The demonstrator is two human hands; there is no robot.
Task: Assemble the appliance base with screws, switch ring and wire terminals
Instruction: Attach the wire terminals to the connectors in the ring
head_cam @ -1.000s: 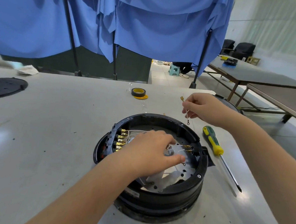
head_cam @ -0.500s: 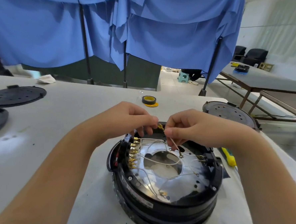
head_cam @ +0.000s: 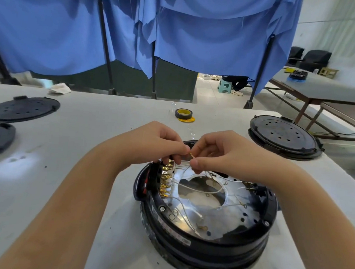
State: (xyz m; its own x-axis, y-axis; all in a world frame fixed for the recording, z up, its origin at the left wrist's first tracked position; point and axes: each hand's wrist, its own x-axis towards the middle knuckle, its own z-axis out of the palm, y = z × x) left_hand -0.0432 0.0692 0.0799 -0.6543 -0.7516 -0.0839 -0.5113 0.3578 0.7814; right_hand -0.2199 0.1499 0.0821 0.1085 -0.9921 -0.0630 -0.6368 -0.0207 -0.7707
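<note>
Both hands have dropped a little closer to the appliance base (head_cam: pixel 204 219) since half a second ago, keeping their shared pinch. Left hand (head_cam: pixel 157 145) and right hand (head_cam: pixel 223 153) meet fingertip to fingertip over the far rim, each clenched on the wire terminal (head_cam: pixel 191 155), a small brass piece on a white wire (head_cam: pixel 198 190). Its long axis tilts up and away toward the left hand, its lead trailing down to the right. Just below and left of the grip stands the row of brass tabs (head_cam: pixel 166 180) on the base's left inner wall; the left hand is nearer, so I judge the terminal must swing down-left to meet it
</note>
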